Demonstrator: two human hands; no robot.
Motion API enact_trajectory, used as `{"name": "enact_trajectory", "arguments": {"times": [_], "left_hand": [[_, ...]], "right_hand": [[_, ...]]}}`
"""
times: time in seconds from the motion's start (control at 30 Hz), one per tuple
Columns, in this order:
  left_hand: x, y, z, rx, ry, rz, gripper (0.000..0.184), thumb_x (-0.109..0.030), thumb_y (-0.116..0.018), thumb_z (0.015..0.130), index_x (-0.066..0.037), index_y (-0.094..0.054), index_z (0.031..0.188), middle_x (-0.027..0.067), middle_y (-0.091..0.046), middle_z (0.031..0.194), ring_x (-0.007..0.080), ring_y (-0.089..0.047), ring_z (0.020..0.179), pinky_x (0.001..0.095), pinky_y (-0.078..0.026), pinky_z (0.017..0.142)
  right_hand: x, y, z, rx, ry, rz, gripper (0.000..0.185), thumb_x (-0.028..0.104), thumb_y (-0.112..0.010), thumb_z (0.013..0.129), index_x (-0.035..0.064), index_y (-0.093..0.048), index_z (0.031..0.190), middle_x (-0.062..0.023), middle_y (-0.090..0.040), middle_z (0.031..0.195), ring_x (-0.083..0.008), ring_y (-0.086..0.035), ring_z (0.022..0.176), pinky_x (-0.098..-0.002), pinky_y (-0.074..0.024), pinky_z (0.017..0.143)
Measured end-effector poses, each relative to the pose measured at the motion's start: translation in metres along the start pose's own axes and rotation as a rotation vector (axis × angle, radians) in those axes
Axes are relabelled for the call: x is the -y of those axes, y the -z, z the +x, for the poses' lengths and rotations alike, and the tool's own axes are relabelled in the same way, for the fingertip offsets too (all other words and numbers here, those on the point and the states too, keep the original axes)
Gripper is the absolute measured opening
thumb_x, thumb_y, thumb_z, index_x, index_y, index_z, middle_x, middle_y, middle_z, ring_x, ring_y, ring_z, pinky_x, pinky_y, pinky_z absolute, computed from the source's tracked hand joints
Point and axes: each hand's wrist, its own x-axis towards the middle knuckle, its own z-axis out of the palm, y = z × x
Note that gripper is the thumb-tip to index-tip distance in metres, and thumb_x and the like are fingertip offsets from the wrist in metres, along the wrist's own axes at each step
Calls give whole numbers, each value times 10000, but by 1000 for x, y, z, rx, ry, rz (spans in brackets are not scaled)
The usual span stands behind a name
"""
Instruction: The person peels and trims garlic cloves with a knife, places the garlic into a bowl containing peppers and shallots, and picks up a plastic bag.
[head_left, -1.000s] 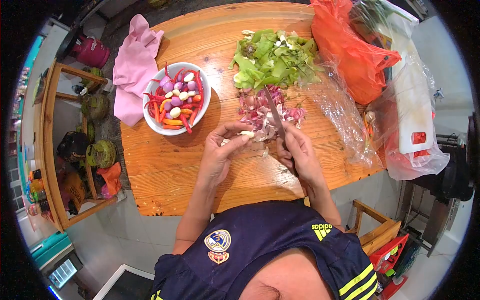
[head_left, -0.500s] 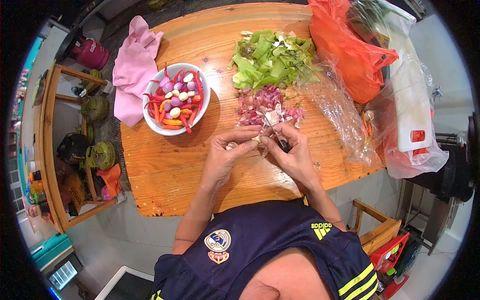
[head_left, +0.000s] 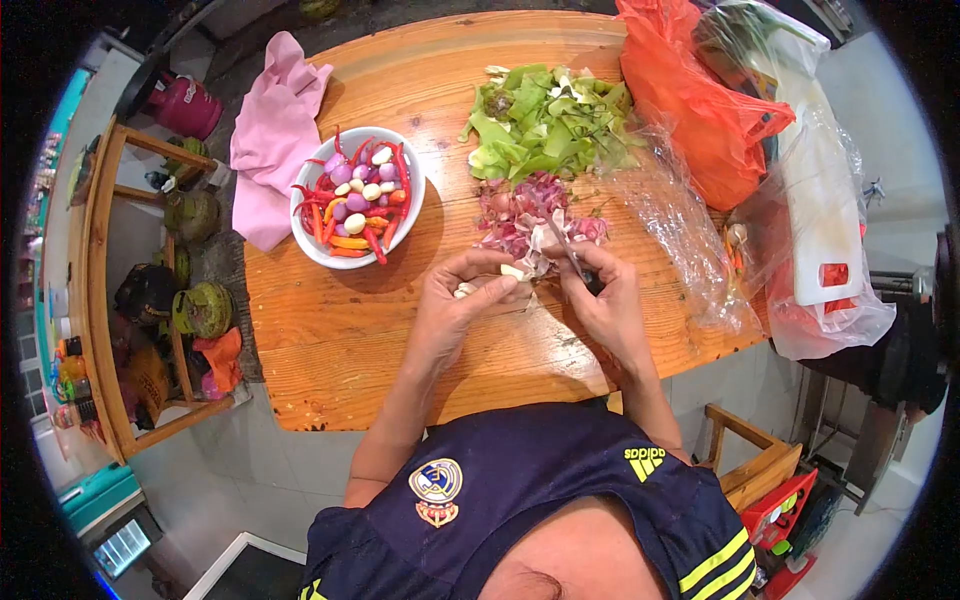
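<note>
Garlic clove, pale and mostly bare, sits at the fingertips of your left hand, over the middle of the counter and toward its near edge. Your left thumb and fingers are closed on it, with what look like more cloves tucked in behind. Half a second ago both hands met at that clove; now your right hand has drawn back a little and its fingertips stand apart from it. That leaves the left hand alone bearing the clove – judging by the look of it, with little or no skin left on its visible side. Your right fingers are wrapped around the knife, its blade slanting up toward the far edge, above the reddish skins. Beyond those lie the green peelings, nearer the far edge. Toward the left edge stands the bowl of chillies, peeled shallots and cloves, just beside the pink cloth by the far left corner. The red bag fills the far right corner – crumpled clear plastic lies between it and your right hand.
</note>
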Motion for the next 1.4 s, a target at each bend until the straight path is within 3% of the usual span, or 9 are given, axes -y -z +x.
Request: {"name": "enact_trajectory", "arguments": {"times": [0.2,0.37,0.53,0.7,0.8,0.83,1.1,1.27,1.4], "left_hand": [[-5,6,1,4,60,62,98,-117,-627,840,-41,-591,891,34,-618,739,31,-480,517,157,-353,429],[-31,6,-7,-81,-151,226,97,-127,-602,861,-44,-598,910,25,-611,717,11,-409,471,157,-293,408],[-80,22,-19,-325,-394,500,119,-125,-571,885,-22,-620,917,14,-615,715,-1,-383,472,157,-283,404],[-104,66,1,-373,-425,455,230,-205,-507,930,-5,-609,982,26,-623,758,-3,-367,477,155,-253,401],[-114,73,6,-386,-361,523,409,-348,-404,963,-1,-589,1076,48,-631,794,2,-372,479,146,-242,406],[-118,68,5,-415,-314,629,605,-492,-262,960,-2,-490,1231,65,-638,798,7,-366,467,139,-223,401],[-111,29,-12,-198,-416,270,834,-675,-81,870,-49,-271,1386,81,-528,1060,77,-425,751,203,-337,630],[-58,-16,-10,21,-117,142,904,-721,-108,837,-24,-232,1399,99,-471,1205,127,-451,856,235,-356,721],[-19,-36,-7,62,125,-35,904,-715,-109,841,-10,-247,1390,103,-457,1230,171,-479,1020,298,-388,867]], "right_hand": [[15,4,0,20,-84,-210,156,115,-674,787,4,-600,867,-24,-556,604,-70,-458,547,-244,-367,500],[32,10,0,92,30,-118,282,40,-573,826,33,-550,1107,-121,-628,782,-134,-539,630,-282,-441,646],[26,17,-1,200,77,-155,353,-15,-489,848,27,-529,1197,-112,-611,825,-135,-542,691,-288,-445,746],[23,18,0,159,-48,-184,215,18,-503,864,1,-606,1052,-20,-464,600,-76,-419,564,-248,-374,523],[12,15,1,88,79,-163,125,49,-528,868,-6,-619,934,1,-410,549,-53,-349,526,-240,-284,453],[13,15,2,72,66,-160,77,60,-553,859,-2,-595,844,-1,-401,542,-51,-352,517,-243,-292,454],[20,14,2,33,34,-150,92,80,-622,822,7,-574,790,20,-415,534,-45,-352,509,-233,-280,447],[33,1,-6,160,-18,84,227,124,-743,730,27,-594,872,12,-497,595,-38,-407,520,-212,-325,456],[19,-9,-9,225,54,-59,260,112,-754,716,27,-604,910,-2,-551,665,-35,-471,565,-200,-388,504]]}}
